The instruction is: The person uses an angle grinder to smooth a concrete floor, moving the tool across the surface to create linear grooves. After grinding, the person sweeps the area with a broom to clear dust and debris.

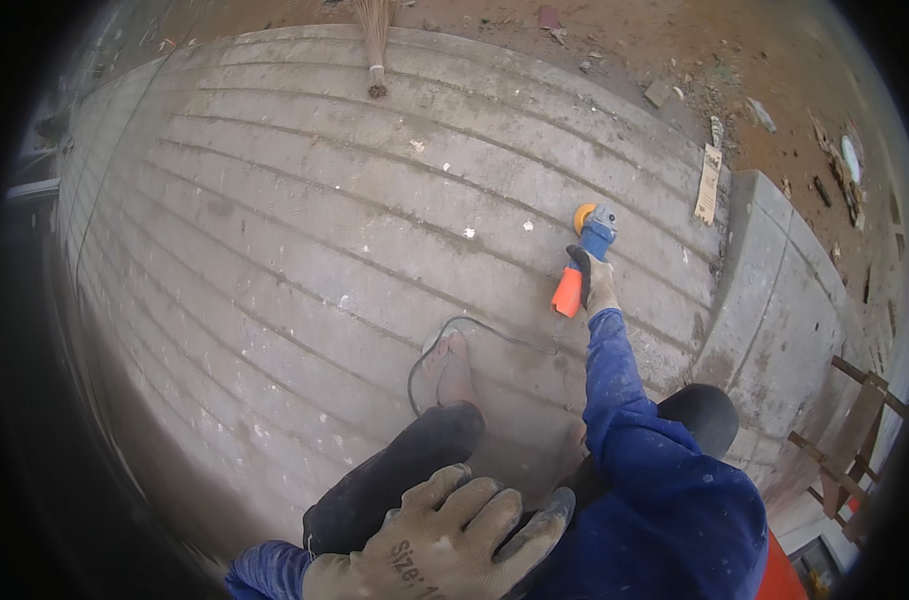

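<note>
My right hand [598, 282], in a beige and dark work glove, is closed around the body of an angle grinder [596, 238]. The tool is blue with a grey head, a yellow-orange disc [582, 217] and a bright orange rear end [567, 293]. It is close above or on the grooved concrete; I cannot tell whether the disc touches. My left hand [454, 535], gloved in beige with grey fingertips, is over my bent left leg [399, 475], fingers stretched and apart, with nothing in it. A dark cord [494, 328] curves around my sandalled left foot [449, 372].
Parallel grooves run across the concrete slab [304, 220]. A stick broom [374, 45] lies at its far edge. At right are a raised concrete curb [774, 270], a strip of cardboard [708, 185], reddish dirt [804, 60] with litter, and a wooden frame [849, 440].
</note>
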Tool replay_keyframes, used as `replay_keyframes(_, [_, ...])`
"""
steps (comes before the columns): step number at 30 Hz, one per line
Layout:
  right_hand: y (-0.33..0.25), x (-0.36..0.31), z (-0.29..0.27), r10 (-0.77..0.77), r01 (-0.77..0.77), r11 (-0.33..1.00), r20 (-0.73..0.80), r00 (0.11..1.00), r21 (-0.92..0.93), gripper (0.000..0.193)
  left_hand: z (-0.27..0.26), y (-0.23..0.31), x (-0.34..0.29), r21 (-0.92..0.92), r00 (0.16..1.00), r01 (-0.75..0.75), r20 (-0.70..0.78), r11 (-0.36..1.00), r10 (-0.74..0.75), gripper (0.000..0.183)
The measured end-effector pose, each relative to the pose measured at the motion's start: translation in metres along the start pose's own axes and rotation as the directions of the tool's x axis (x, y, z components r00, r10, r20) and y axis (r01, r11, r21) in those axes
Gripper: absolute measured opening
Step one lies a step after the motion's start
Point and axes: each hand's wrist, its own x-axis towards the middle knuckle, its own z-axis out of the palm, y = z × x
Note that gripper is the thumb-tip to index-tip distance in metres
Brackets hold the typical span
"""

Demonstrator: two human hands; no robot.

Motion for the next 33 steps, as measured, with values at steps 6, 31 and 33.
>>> replay_keyframes(6, [0.037,-0.065,0.1,0.029,0.16,0.894,0.411,0.911,-0.419,0.045,0.004,0.013,0.015,0.065,0.99,-0.077,-0.109,0.995,0.084,0.047])
replay_keyframes(31, [-0.023,0.021,0.091,-0.004,0.033,0.991,0.214,0.977,-0.133,0.026,0.185,-0.385,-0.177,-0.362,-0.258,0.904,-0.037,-0.228,-0.965,0.125])
replay_keyframes(33, [-0.026,0.009,0.097,-0.024,0.083,0.959,0.214,0.977,-0.271,0.028,0.185,-0.392,-0.167,-0.353,-0.218,0.912,0.011,-0.208,-0.976,0.127])
